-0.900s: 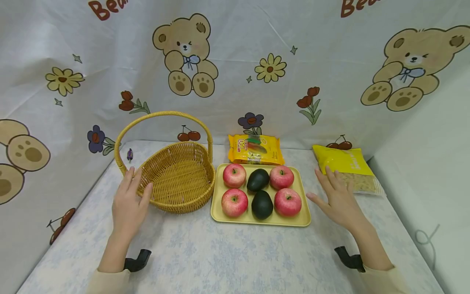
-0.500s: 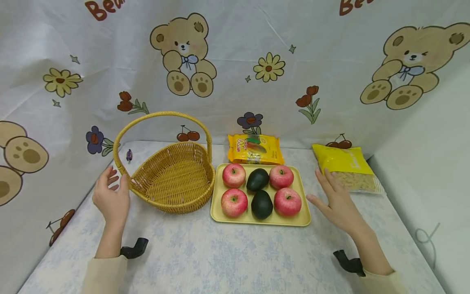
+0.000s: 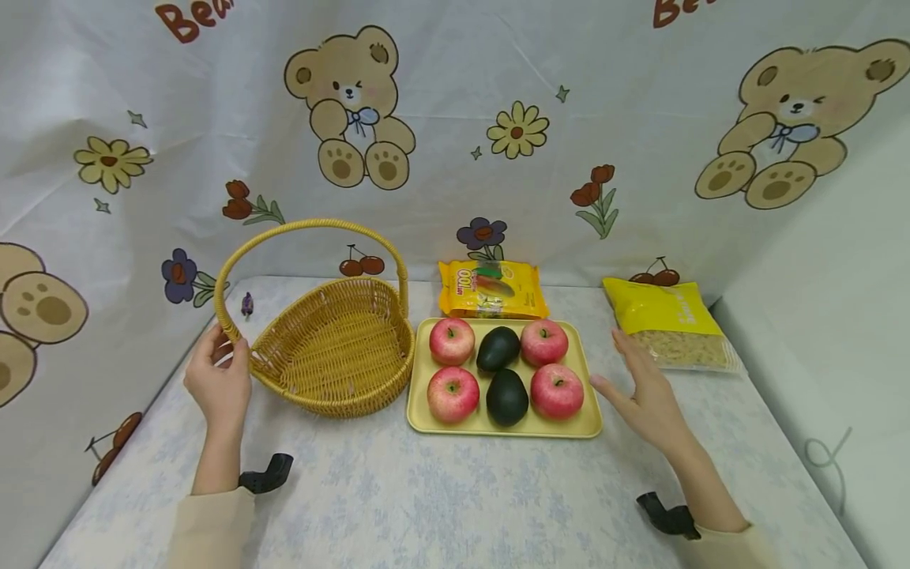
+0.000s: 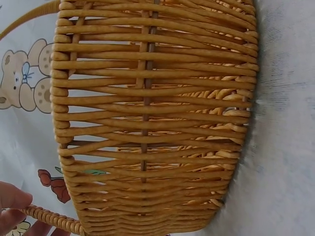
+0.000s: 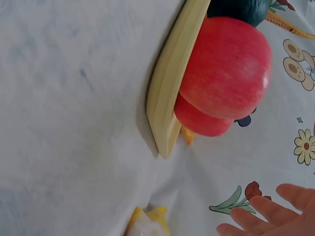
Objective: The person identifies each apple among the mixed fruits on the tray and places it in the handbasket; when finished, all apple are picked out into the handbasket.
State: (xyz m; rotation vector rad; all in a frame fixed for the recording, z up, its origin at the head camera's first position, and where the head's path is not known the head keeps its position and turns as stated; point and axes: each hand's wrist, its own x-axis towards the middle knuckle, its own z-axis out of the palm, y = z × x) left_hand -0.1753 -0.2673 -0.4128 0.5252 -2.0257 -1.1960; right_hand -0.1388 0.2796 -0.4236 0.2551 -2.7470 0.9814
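Note:
A yellow wicker basket point(image 3: 355, 405) with a tall arched handle stands at the left of the table. My left hand point(image 3: 222, 383) grips the handle low on its left side; in the left wrist view the thumb and fingers point(image 4: 14, 195) close round the wrapped handle beside the basket's woven wall point(image 4: 157, 118). My right hand point(image 3: 650, 399) is held over the table with fingers extended and nothing in it. It lies between a pale yellow tray point(image 3: 418, 403) and a yellow bag of pasta point(image 3: 664, 316). Red apples point(image 3: 558, 391) and two dark avocados point(image 3: 508, 397) sit on the tray.
An orange-yellow snack packet point(image 3: 492, 288) leans behind the tray. A small purple wrapped item point(image 3: 247, 304) lies behind the basket's left side. A white curtain with printed bears point(image 3: 362, 118) hangs along the table's back edge.
My left hand has moved left from the basket's rim, turned, and taken hold of the handle. The right hand has shifted slightly and stays beside the tray.

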